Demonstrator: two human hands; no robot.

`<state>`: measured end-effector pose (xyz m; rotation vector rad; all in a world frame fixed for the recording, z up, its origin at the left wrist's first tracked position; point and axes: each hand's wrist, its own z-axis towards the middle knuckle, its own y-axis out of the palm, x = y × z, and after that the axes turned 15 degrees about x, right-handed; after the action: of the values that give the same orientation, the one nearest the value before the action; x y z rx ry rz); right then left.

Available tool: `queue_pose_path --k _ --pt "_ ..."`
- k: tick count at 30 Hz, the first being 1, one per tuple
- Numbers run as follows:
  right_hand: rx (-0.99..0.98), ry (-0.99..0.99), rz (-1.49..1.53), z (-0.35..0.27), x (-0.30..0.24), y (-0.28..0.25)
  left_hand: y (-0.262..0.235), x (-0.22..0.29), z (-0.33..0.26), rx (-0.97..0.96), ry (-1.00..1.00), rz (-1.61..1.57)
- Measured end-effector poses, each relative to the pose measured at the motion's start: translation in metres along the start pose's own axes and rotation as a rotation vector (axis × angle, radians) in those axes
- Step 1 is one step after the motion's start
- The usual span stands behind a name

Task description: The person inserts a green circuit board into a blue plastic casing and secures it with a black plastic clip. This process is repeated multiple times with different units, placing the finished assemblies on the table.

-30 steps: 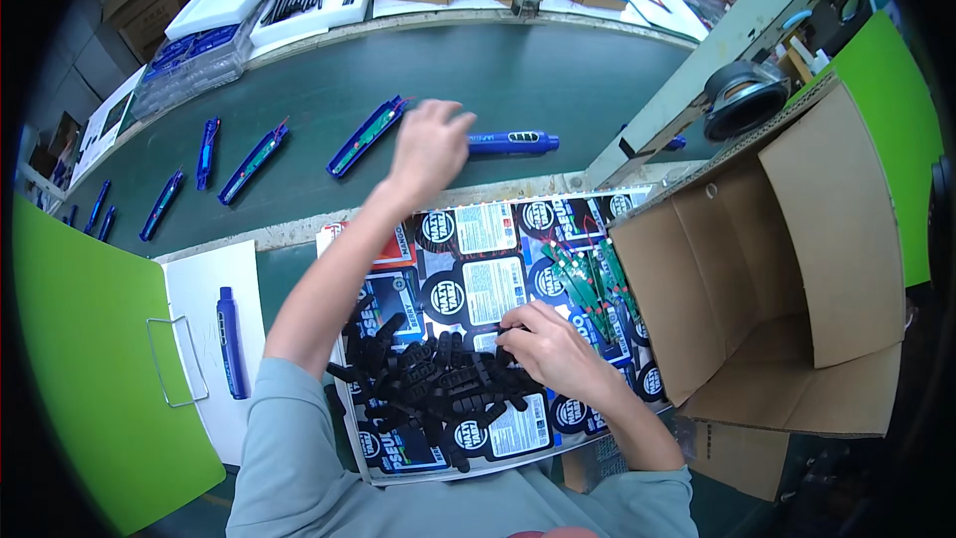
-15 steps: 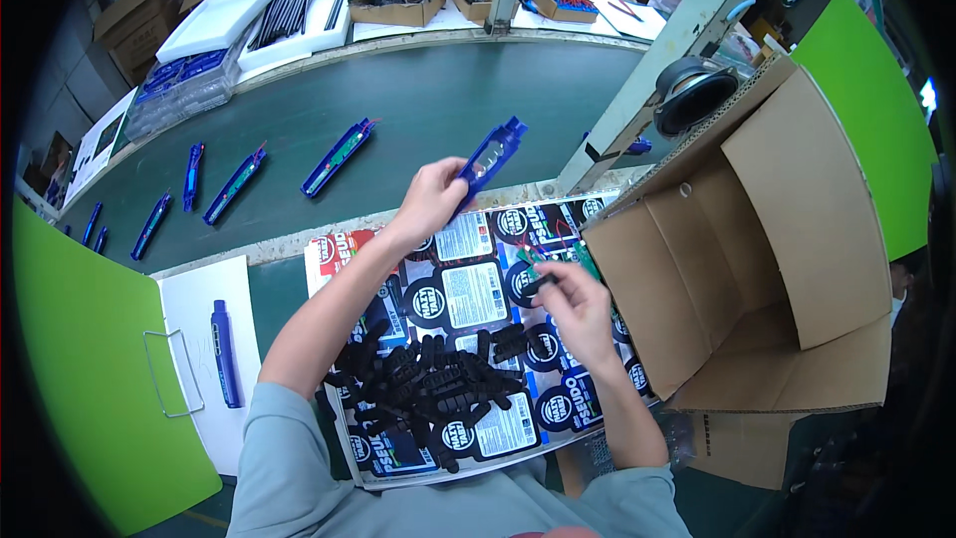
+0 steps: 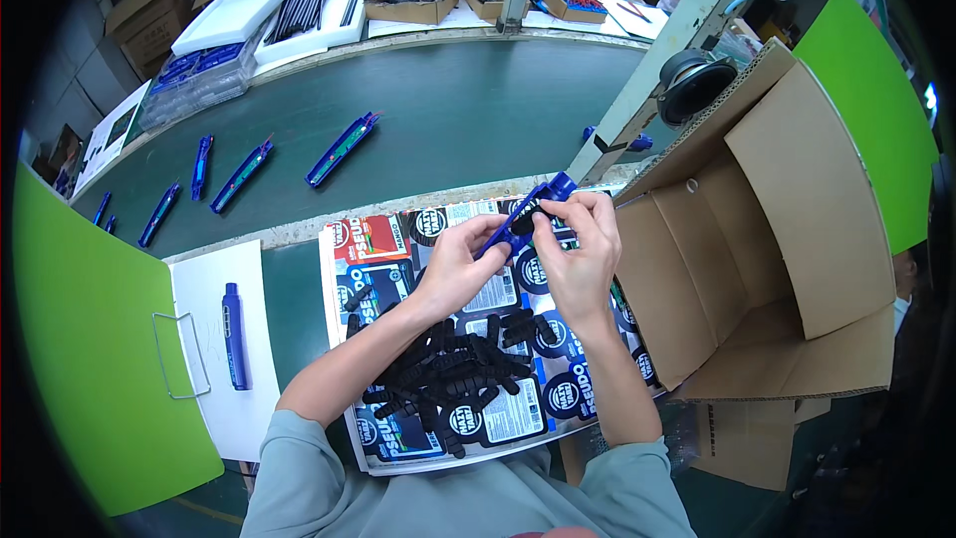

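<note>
My left hand (image 3: 460, 267) is closed around the lower end of a long blue plastic housing (image 3: 558, 186), which slants up to the right above the mat. The fingertips of my right hand (image 3: 580, 264) pinch a small black part (image 3: 528, 214) at the housing's open middle. Fingers hide part of it, so I cannot tell whether it is seated. Below my wrists, a heap of black ribbed plastic parts (image 3: 453, 374) lies on the printed sheet (image 3: 513, 416).
An open cardboard box (image 3: 677, 279) stands right of the sheet, beside a slanted metal post (image 3: 652, 90). Beyond, several blue housings with green boards (image 3: 342, 149) lie on the green belt (image 3: 438, 90). At left, a blue housing (image 3: 234, 337) rests on white paper next to a green panel (image 3: 100, 359).
My left hand has lowered the blue housing toward me. The right hand has moved up to it with the black part, so both hands now meet at the housing.
</note>
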<state>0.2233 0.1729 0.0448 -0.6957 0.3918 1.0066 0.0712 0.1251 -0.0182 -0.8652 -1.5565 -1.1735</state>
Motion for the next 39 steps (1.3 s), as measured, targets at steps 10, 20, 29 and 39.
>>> queue_pose_path --k 10,20,29,39 --pt "0.064 0.090 -0.145 -0.003 -0.016 -0.011 0.010 0.006 -0.012 0.270 0.570 0.393" --pt "-0.299 0.316 0.292 0.017 0.023 -0.031 -0.003 0.022 -0.015 0.246 0.609 0.471" --pt "-0.544 -0.006 -0.458 -0.031 0.072 -0.043 -0.043 0.009 -0.016 0.265 0.342 0.369" --pt "-0.544 -0.015 -0.495 -0.036 0.072 -0.048 -0.041 0.008 -0.021 0.280 0.240 0.288"
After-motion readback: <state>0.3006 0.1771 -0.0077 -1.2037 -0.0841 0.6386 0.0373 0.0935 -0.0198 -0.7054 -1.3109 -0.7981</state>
